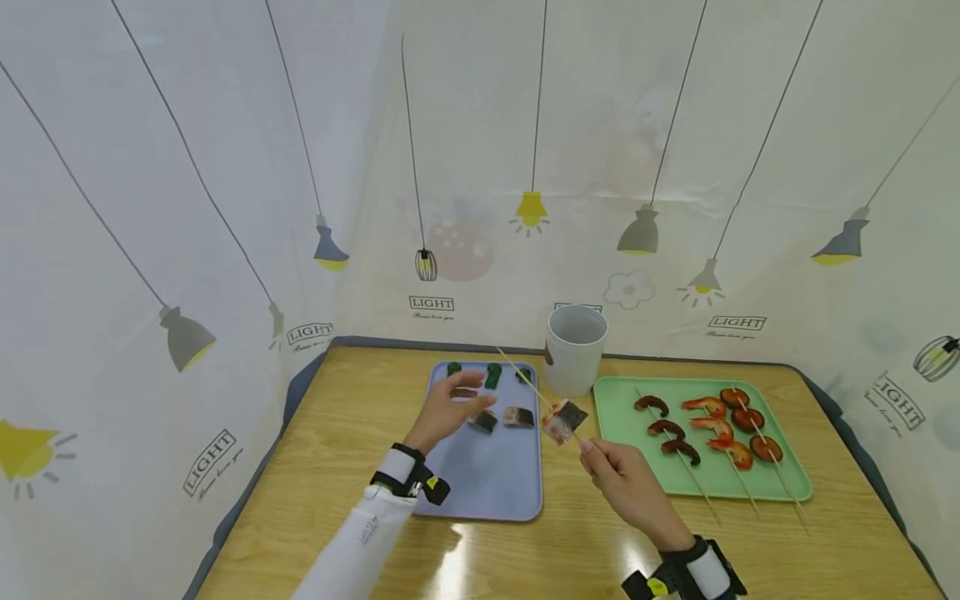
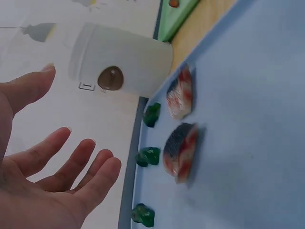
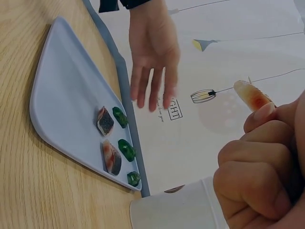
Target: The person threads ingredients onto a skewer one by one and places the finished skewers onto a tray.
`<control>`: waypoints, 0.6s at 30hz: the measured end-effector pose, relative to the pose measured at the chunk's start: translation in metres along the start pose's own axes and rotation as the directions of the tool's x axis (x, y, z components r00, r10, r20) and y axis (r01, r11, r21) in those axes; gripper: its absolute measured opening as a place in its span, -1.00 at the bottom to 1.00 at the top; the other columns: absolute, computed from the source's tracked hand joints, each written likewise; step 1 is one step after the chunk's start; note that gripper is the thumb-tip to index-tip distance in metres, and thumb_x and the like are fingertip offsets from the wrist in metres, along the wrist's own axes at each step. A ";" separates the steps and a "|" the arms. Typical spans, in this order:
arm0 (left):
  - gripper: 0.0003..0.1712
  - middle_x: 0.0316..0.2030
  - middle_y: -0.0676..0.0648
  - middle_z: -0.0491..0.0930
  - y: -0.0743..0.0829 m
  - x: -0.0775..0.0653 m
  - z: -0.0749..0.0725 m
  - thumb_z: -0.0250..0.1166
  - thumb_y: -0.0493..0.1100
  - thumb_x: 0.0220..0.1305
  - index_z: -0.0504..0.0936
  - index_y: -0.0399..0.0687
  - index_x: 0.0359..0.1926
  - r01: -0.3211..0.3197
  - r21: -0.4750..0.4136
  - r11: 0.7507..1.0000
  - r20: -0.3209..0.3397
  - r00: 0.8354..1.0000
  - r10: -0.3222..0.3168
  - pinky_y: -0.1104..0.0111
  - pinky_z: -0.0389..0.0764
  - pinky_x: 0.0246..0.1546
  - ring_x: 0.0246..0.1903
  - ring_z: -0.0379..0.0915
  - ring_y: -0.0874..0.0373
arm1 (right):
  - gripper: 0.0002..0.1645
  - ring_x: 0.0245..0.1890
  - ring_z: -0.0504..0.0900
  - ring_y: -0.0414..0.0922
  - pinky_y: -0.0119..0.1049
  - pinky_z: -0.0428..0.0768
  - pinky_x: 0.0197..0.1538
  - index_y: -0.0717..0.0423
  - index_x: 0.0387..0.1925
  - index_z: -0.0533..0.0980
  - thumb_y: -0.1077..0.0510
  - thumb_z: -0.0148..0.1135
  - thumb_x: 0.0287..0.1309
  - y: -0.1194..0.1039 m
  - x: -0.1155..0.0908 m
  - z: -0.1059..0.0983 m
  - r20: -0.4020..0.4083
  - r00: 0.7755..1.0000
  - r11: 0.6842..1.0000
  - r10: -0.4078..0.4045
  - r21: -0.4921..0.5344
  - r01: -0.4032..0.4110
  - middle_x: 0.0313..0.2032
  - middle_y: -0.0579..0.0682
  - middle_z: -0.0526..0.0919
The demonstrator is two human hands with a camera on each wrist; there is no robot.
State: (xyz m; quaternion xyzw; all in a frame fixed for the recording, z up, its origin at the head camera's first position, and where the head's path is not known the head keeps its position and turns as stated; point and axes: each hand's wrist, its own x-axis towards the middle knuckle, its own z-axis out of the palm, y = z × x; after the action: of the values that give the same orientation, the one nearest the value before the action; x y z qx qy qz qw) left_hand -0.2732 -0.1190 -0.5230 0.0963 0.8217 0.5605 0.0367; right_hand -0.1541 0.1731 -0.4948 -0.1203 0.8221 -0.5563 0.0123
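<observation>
My right hand (image 1: 633, 487) pinches a thin wooden skewer (image 1: 516, 367) between thumb and fingers, its tip slanting up and to the left. Threaded on that skewer is a fish piece (image 1: 564, 422) with dark skin and pale, reddish flesh. In the right wrist view the fish piece (image 3: 252, 96) shows edge-on just past the thumb. My left hand (image 1: 448, 410) hovers over the lavender-blue tray (image 1: 480, 483), fingers spread and holding nothing. Two more fish pieces (image 2: 181, 150) lie on that tray, beside a row of glossy dark green pieces (image 2: 148, 156) along its far end.
A white cup (image 1: 576, 354) stands behind and between the trays. On the right, a green tray (image 1: 618, 396) bears loaded skewers: brown curled pieces (image 1: 663, 428), shrimp (image 1: 712, 429) and round brown caps (image 1: 746, 419). Their sticks overhang its near edge. A printed curtain (image 1: 480, 167) encloses the wooden table (image 1: 300, 467).
</observation>
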 end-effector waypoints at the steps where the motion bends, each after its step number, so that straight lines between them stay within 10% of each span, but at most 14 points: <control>1: -0.35 0.25 -0.23 0.58 -0.005 0.004 0.000 0.49 0.10 0.25 0.58 -0.01 0.30 0.010 0.027 1.000 0.003 1.000 -0.010 0.05 0.64 0.15 0.21 0.53 -0.18 | -0.48 -0.74 0.09 -0.33 -0.43 0.20 -0.59 0.13 -0.54 0.41 -0.03 -0.01 0.59 0.001 0.000 0.000 -0.001 1.000 1.000 0.001 -0.001 -0.001 -0.70 -0.15 0.18; 6: -0.31 0.24 -0.25 0.59 -0.027 0.020 0.005 0.50 0.05 0.24 0.57 -0.17 0.30 0.065 0.174 0.983 0.019 0.997 -0.069 0.06 0.66 0.10 0.16 0.54 -0.16 | -0.48 -0.73 0.09 -0.32 -0.43 0.20 -0.59 0.11 -0.55 0.41 -0.02 0.00 0.59 0.002 -0.001 -0.001 -0.001 1.000 1.000 0.015 0.008 -0.015 -0.70 -0.15 0.18; 18: -0.41 0.00 -0.32 0.66 -0.058 0.037 0.022 0.54 -0.17 0.16 0.63 -0.38 0.16 -0.029 0.418 0.908 0.067 0.998 0.001 0.02 0.65 0.07 0.04 0.59 -0.17 | -0.45 -0.73 0.07 -0.32 -0.42 0.20 -0.59 0.13 -0.54 0.41 -0.07 -0.02 0.59 0.006 -0.003 -0.002 0.007 0.999 0.999 0.045 0.003 -0.045 -0.70 -0.14 0.16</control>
State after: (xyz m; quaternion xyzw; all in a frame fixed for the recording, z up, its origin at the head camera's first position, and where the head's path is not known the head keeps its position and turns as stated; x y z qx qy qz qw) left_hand -0.3128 -0.1119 -0.5833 0.1264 0.9204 0.3680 0.0375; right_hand -0.1523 0.1777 -0.4999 -0.1036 0.8238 -0.5566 0.0276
